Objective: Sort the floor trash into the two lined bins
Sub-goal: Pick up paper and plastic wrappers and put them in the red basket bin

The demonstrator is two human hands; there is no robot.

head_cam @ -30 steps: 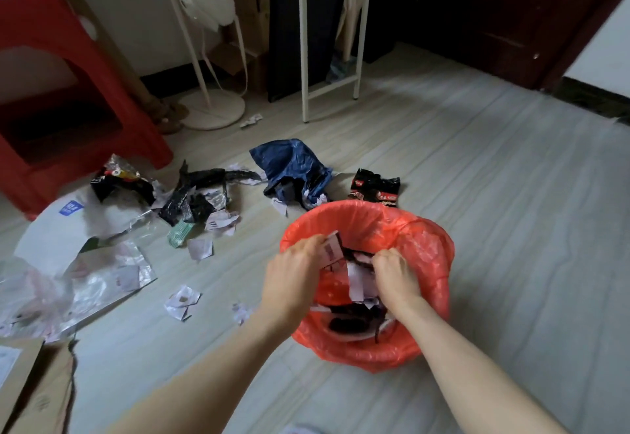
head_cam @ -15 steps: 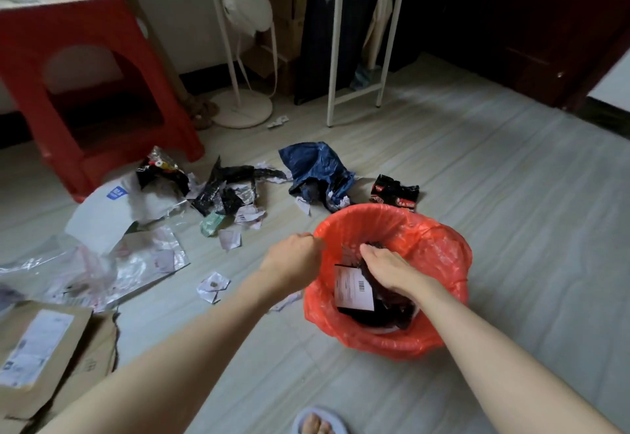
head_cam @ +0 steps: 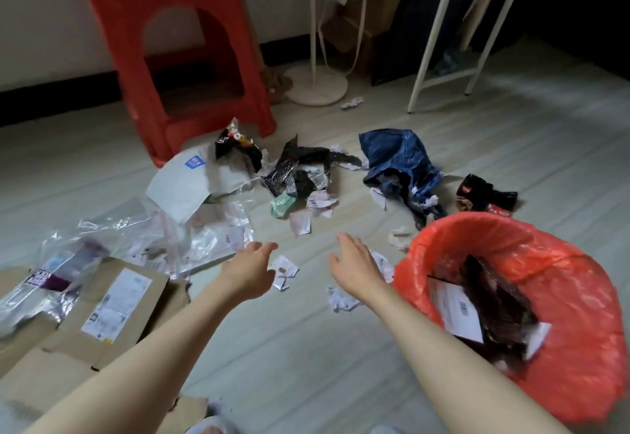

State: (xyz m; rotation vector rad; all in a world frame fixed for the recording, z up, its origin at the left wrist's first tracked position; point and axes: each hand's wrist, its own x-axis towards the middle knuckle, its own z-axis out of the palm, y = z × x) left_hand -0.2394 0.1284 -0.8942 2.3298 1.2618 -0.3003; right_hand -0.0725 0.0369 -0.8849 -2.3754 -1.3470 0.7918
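Observation:
A bin with a red liner [head_cam: 576,362] stands at the right and holds dark wrappers and a labelled paper. My left hand [head_cam: 249,271] and my right hand [head_cam: 354,265] both hover empty over the floor to the left of the bin, fingers relaxed. Small white paper scraps [head_cam: 284,271] lie between and just beyond the hands. Further off lie black foil wrappers [head_cam: 295,169], a crumpled blue bag [head_cam: 397,161], a red-black wrapper [head_cam: 485,195], a grey mailer [head_cam: 191,183] and clear plastic bags [head_cam: 143,239]. Only one bin is in view.
Flattened cardboard boxes [head_cam: 102,317] lie at the lower left. A red plastic stool [head_cam: 174,48] stands behind the trash, with a fan's white base [head_cam: 317,86] and a white rack's legs [head_cam: 443,41] further back. A slipper toe shows at the bottom edge.
Both hands have come out of the red-lined bin and moved left over the floor scraps. The labelled paper stays in the bin. The view has swung left.

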